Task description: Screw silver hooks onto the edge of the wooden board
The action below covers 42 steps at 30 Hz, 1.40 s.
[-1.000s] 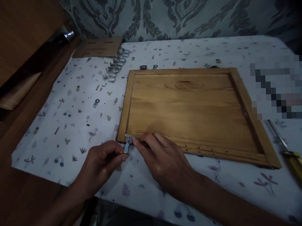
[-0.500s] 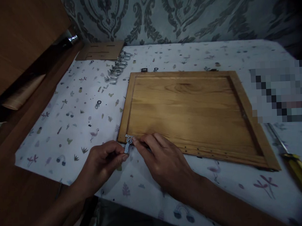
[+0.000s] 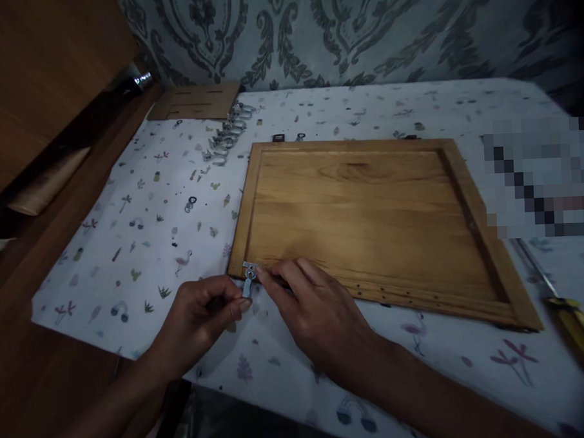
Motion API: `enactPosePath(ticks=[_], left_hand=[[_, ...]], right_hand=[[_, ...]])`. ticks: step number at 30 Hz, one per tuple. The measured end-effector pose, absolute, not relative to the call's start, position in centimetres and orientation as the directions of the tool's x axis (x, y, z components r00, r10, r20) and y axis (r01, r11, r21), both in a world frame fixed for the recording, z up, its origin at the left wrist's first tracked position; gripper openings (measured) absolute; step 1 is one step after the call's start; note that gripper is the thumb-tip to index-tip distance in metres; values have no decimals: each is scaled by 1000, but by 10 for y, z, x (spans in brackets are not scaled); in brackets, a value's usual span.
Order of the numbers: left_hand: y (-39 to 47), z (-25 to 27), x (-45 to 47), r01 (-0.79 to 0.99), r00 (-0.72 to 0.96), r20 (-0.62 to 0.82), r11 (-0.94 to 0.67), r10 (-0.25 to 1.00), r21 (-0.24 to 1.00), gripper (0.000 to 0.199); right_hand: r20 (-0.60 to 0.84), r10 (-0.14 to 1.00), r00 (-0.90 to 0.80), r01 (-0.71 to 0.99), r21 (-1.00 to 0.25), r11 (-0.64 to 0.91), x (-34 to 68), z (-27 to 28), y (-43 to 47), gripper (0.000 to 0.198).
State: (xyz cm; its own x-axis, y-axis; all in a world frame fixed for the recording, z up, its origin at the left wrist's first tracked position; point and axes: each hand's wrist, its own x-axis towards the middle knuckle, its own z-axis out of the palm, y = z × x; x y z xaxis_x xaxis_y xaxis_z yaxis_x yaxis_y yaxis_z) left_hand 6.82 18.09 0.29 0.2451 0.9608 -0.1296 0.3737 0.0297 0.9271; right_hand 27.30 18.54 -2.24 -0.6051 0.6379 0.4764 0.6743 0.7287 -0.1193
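Observation:
A small silvery metal latch (image 3: 250, 271) with two round holes and a wider top end lies over the near left corner of a framed wooden panel (image 3: 359, 203). Its lower end is pinched between the thumb and index finger of my left hand (image 3: 202, 316), just off the panel's edge. My right hand (image 3: 320, 308) reaches in from the right, with its index fingertip against the latch's right side. The other right fingers are bent over the panel's near edge, and the thumb is mostly hidden. Several small dark holes dot that edge to the right of the hand.
Several metal latches (image 3: 227, 131) lie in a row behind the panel's left corner, beside a slotted cardboard piece (image 3: 194, 102). A screwdriver (image 3: 575, 332) with a yellow handle rests at the right. A patterned cloth (image 3: 143, 251) covers the table. The far right is pixelated.
My hands and the metal latch keep nearly the same place and hold. The view has shifted very slightly, and the panel has not visibly moved on the cloth.

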Motion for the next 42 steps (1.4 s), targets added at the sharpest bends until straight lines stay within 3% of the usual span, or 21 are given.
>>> enactPosePath(ticks=[34, 42], left_hand=[[179, -1, 64, 354, 273, -128, 24, 953, 935, 25], [177, 1, 66, 376, 262, -109, 3, 959, 927, 25]], right_hand=[[446, 627, -639, 685, -41, 727, 272, -20, 185, 45], [486, 612, -625, 684, -38, 729, 274, -22, 186, 33]])
